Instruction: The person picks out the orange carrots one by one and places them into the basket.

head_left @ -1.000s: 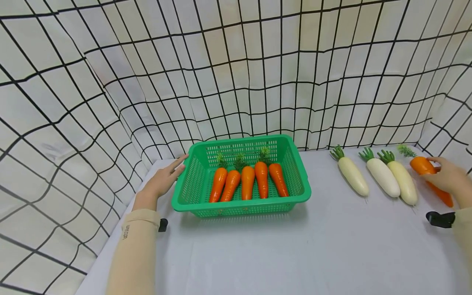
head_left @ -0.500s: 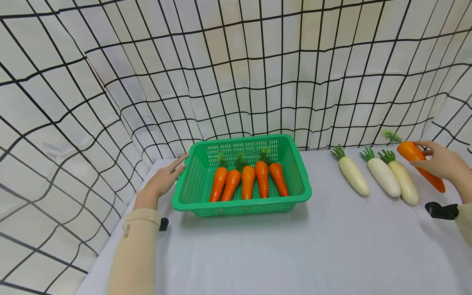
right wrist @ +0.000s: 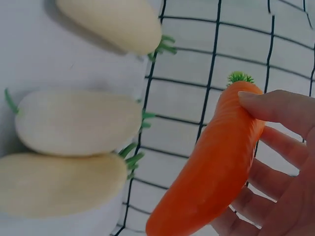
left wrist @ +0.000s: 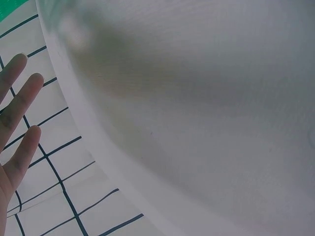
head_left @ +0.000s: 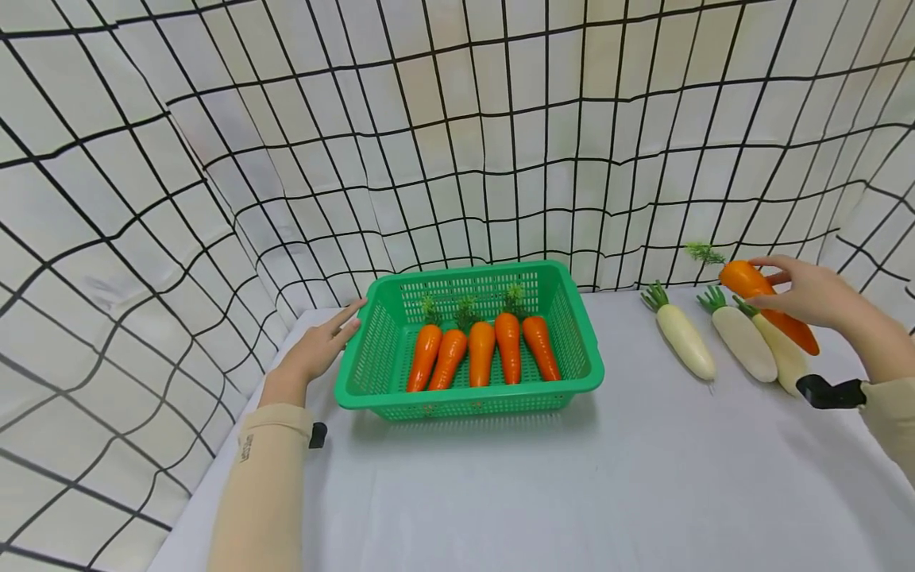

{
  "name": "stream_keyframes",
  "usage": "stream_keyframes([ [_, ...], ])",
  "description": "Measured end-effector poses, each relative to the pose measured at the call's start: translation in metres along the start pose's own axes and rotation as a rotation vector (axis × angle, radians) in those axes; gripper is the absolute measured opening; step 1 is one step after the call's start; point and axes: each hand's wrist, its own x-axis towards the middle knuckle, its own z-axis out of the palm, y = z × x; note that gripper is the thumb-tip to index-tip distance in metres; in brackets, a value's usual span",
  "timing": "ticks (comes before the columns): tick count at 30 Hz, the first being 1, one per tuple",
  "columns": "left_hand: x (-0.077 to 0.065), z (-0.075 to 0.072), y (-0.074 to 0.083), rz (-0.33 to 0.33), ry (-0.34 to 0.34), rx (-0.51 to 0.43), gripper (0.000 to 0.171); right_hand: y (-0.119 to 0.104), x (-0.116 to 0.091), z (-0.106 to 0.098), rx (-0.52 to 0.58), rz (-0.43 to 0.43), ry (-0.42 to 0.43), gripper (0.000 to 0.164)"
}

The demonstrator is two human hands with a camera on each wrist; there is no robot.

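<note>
My right hand (head_left: 808, 292) grips an orange carrot (right wrist: 211, 162) with a feathery green top, thumb on one side and fingers on the other. In the head view the carrot overlaps two white radishes, and the right wrist view shows it apart from them. Three white radishes lie on the table: one on the left (head_left: 685, 342), a middle one (head_left: 743, 343) and a yellowish one (head_left: 782, 349). My left hand (head_left: 310, 349) has its fingers extended, fingertips right at the left rim of the green basket (head_left: 468, 403). Inside the basket several carrots (head_left: 480, 353) lie side by side.
A white sheet with a black grid net (head_left: 500, 143) rises behind the table and along both sides. The white tabletop (head_left: 500, 500) stretches in front of the basket. A black wrist strap piece (head_left: 829, 392) sits below my right hand.
My right hand has lifted the carrot from the table's right end and carried it left, over the radishes. My left hand and the basket stay where they were.
</note>
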Motion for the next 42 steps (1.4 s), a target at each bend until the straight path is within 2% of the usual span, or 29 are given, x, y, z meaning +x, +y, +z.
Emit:
stream_keyframes([
  [17, 0.001, -0.001, 0.002, 0.006, -0.002, 0.003, 0.067, -0.061, 0.014, 0.003, 0.075, -0.094, -0.039, 0.072],
  [26, 0.001, -0.001, 0.0, -0.001, -0.001, -0.002, 0.067, -0.103, 0.027, 0.009, 0.142, -0.14, -0.077, 0.071],
  [31, 0.0, 0.0, 0.0, -0.006, -0.007, -0.009, 0.068, -0.124, 0.034, 0.015, 0.189, -0.193, -0.087, 0.069],
  [36, 0.0, 0.0, 0.0, 0.004, -0.002, -0.005, 0.067, -0.139, 0.041, 0.023, 0.306, -0.218, -0.111, 0.073],
  [42, -0.001, 0.0, 0.0, -0.003, -0.002, -0.003, 0.067, -0.161, 0.045, 0.032, 0.479, -0.239, -0.189, 0.082],
])
